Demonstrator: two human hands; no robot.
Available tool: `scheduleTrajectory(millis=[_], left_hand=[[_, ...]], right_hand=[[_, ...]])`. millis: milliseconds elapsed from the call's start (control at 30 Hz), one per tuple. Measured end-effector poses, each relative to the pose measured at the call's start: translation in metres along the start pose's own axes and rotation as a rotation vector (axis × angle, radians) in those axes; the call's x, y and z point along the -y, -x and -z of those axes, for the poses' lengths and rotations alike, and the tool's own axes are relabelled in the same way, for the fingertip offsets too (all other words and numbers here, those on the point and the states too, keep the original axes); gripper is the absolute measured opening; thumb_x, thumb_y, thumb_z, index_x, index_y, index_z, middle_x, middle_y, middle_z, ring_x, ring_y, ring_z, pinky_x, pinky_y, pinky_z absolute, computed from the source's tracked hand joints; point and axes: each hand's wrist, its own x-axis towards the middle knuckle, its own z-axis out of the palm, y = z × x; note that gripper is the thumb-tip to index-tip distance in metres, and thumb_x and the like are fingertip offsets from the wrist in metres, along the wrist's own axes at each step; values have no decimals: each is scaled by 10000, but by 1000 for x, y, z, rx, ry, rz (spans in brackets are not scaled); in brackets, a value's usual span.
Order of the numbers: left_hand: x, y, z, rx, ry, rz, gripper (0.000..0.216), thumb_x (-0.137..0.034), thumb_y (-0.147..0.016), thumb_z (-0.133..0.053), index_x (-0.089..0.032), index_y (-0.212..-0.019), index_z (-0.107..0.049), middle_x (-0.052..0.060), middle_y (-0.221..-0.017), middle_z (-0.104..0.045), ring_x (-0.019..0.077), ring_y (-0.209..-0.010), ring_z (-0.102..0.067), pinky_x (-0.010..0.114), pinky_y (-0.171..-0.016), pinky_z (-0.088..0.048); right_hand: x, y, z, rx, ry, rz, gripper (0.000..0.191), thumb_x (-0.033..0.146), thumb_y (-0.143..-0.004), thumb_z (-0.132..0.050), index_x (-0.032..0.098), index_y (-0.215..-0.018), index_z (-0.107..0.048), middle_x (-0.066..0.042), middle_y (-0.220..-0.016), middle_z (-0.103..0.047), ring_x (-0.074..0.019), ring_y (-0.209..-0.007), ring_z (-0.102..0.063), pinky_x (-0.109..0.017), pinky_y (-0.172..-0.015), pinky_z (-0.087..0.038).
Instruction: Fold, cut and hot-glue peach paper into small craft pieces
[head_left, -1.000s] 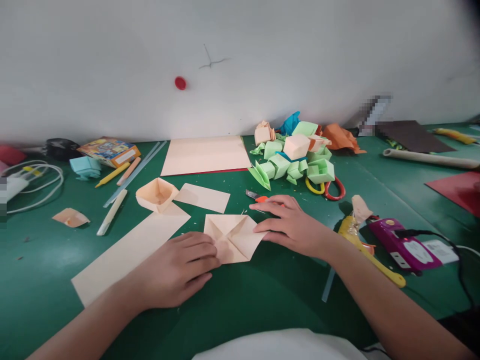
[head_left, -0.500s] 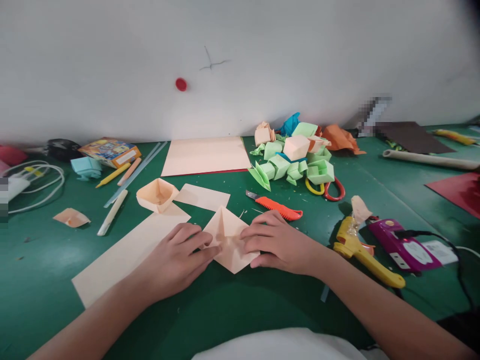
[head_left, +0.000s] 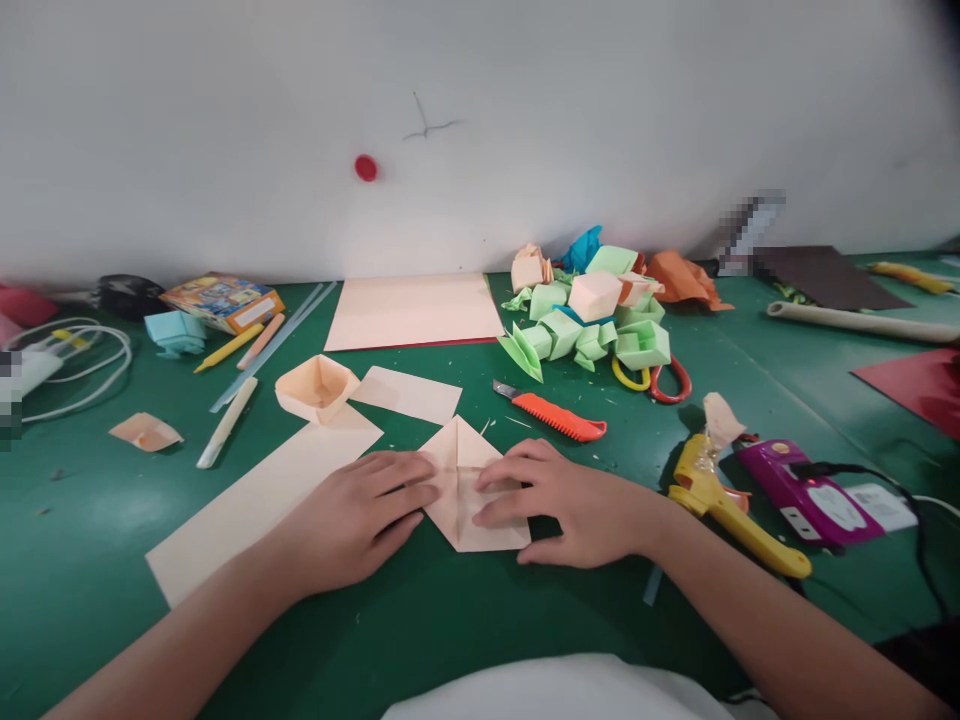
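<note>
Close before the person on the green table (head_left: 480, 620), the left hand (head_left: 352, 520) and the right hand (head_left: 570, 505) lie flat, fingers stretched and gripping nothing, pressing from both sides the peach paper (head_left: 459, 470), which seems folded only to a flat pointed shape, unlike the finished paper box (head_left: 316, 388) beyond.

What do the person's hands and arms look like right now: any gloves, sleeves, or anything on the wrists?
The left hand and right hand are bare: no gloves, rings, watch or wristbands show. Both forearms are uncovered as far as the picture's edge, with no sleeve in view. A white garment shows at the bottom edge, between the arms.
</note>
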Motion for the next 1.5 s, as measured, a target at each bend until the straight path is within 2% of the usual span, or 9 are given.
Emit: scheduleTrajectory(millis=[233,433,600,667,767,833,967,1200,1500], left_hand=[[5,2,2,-9,60,-16,327,-183,-984,-517,-226,-1270,-668,81,-1374,-665,245,-1260,-636,431,-1052,-561],[1,2,-1,-36,32,-13,317,-183,-991,-524,-229,-1266,-675,60,-1371,-671,259,-1347,-570,462,-1126,-500],[-14,-2,-5,-43,-17,16,272,-188,-1000,-511,-203,-1211,-682,76,-1313,-690,293,-1276,-594,485,-1030,-532],[-19,-4,-6,-39,-6,22,251,-164,-1003,-494,-186,-1161,-688,86,-1244,-705,278,-1178,-633,459,-965,-548],[-23,-5,-7,-37,45,-3,251,-131,-999,-484,-183,-1146,-681,83,-1171,-713,248,-1079,-654,416,-901,-552],[-25,-5,-8,-45,86,-26,264,-111,-991,-483,-183,-1160,-673,78,-1154,-715,228,-1049,-660,390,-895,-549],[-27,-8,-10,-53,119,-70,274,-83,-972,-486,-168,-1158,-668,86,-1150,-720,219,-1053,-665,369,-924,-544],[-27,-10,-8,-5,138,-167,392,-80,-946,-509,-188,-1303,-630,86,-1277,-704,253,-1188,-629,416,-970,-539],[-25,-8,-3,-24,141,-228,439,-81,-905,-524,-190,-1316,-633,75,-1308,-713,275,-1213,-626,442,-973,-543]], right_hand=[[2,-1,-3,-29,-24,-12,438,61,-865,-582,284,-1213,-727,-25,-1397,-632,-236,-1246,-521,-444,-1085,-373],[-2,-7,-9,-99,-72,18,176,188,-975,-593,231,-1040,-750,-39,-1228,-719,-213,-1106,-588,-409,-1005,-381],[3,-18,-20,-225,-91,-90,166,268,-1018,-573,210,-961,-719,-23,-904,-743,-183,-887,-624,-375,-889,-399],[4,-22,-25,-269,-108,-145,143,255,-999,-597,226,-1091,-702,-24,-932,-739,-193,-912,-631,-378,-896,-405],[5,-25,-29,-301,-134,-226,342,222,-958,-627,237,-1300,-618,-45,-1076,-731,-220,-1018,-629,-391,-941,-429],[5,-26,-31,-307,-138,-272,395,219,-950,-629,238,-1343,-591,-53,-1161,-719,-231,-1058,-622,-398,-960,-444],[2,-28,-35,-310,-104,-275,403,198,-952,-617,243,-1351,-587,-57,-1257,-695,-243,-1090,-611,-426,-984,-454],[0,-36,-35,-327,-82,-262,402,187,-945,-621,192,-1346,-588,-98,-1240,-652,-267,-1134,-568,-444,-1009,-479],[0,-38,-34,-327,-65,-278,332,184,-956,-615,193,-1288,-620,-95,-1188,-637,-256,-1093,-560,-444,-988,-489]])
